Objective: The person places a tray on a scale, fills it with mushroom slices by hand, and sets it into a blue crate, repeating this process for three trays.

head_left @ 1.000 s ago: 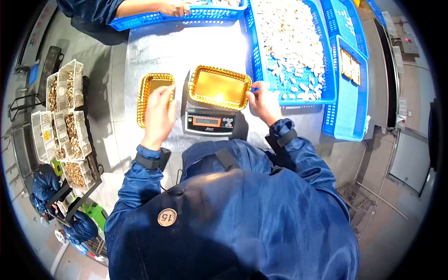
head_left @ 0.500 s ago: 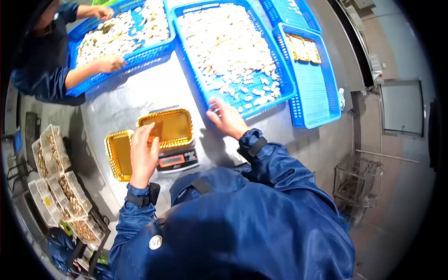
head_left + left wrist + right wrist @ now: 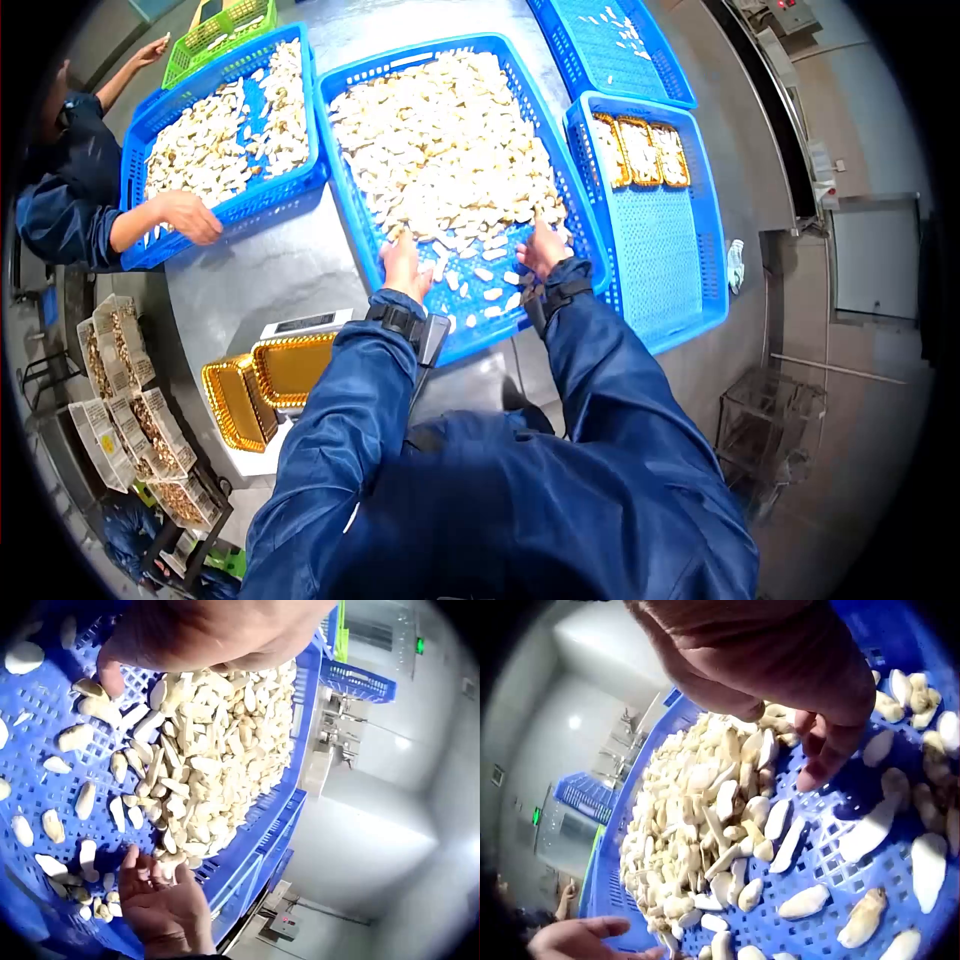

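Note:
Both hands are inside a large blue perforated crate point(image 3: 355, 215) heaped with pale mushroom slices point(image 3: 445, 140). My left hand point(image 3: 405, 268) is at the near edge of the heap, palm inward. In the left wrist view its thumb point(image 3: 111, 678) reaches down to a slice on the crate floor. My right hand point(image 3: 543, 248) faces it from the other side of the loose slices. Its fingers, loosely bent, are right at the heap in the left wrist view. The right wrist view shows its fingertips point(image 3: 810, 780) over bare mesh, with no slice gripped.
Two gold trays point(image 3: 238, 405) lie left of my forearm, one on a scale point(image 3: 305, 324). A blue crate point(image 3: 660, 270) at right holds several filled gold trays point(image 3: 640, 150). Another person's hand point(image 3: 190, 215) is at a second mushroom crate point(image 3: 225, 215).
Both hands have left the gold trays and scale and moved right and forward into the mushroom crate. The head view has turned toward that crate.

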`<state>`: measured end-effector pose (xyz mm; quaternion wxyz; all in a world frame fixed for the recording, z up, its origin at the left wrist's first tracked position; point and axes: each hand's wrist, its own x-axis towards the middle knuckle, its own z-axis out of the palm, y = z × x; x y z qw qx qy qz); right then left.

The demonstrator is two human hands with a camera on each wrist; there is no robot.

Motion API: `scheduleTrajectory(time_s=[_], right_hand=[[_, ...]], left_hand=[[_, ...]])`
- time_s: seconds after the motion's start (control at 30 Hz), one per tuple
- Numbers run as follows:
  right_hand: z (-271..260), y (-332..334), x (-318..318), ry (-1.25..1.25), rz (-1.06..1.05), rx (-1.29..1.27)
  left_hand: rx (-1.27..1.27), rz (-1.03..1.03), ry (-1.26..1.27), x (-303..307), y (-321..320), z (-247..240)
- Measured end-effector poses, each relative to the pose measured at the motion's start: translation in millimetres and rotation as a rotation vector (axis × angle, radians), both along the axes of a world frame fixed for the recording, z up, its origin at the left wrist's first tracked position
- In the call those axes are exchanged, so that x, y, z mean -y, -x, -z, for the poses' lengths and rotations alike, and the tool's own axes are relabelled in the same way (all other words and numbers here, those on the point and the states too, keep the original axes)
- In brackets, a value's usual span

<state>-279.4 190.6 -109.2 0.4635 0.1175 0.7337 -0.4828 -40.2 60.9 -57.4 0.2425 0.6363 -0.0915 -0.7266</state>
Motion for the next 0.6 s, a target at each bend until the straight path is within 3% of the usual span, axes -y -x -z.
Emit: scheduleTrajectory(time_s=[0.1,0.13,0.2,0.23,0.3,0.4,0.43,0.5,0.53,0.57,0.6], right_hand=[[-12,-10,41,0.018,-0.280,-0.364],[12,-10,50,-0.030,-0.296,-0.499],[-38,-32,72,0.023,-0.246,-0.248],[-22,-35,75,-0.059,-0.387,-0.603],[-2,-45,80,-0.093,-0.409,-0.745],[0,-45,81,0.110,-0.365,-0.581],[1,-44,77,0.291,-0.340,-0.475],[-71,-63,74,0.299,-0.130,-0.209],[-93,-72,69,0.324,-0.053,-0.127],[-61,-75,62,0.299,-0.044,-0.313],[-38,-83,47,0.393,-0.103,-0.366]], left_hand=[[0.106,0.173,0.222,10,23,24],[0.090,0.191,0.161,13,40,-11],[0.061,0.254,0.179,17,61,-1],[0.044,0.309,0.168,20,71,-4],[-0.008,0.292,0.206,13,87,-14],[0.006,0.357,0.177,15,97,-25],[-0.148,0.382,0.190,13,90,-1],[-0.163,0.270,0.302,-9,95,-35],[-0.100,0.271,0.485,-16,97,-5],[-0.082,0.244,0.581,-26,98,14],[-0.015,0.291,0.504,-31,95,8]])
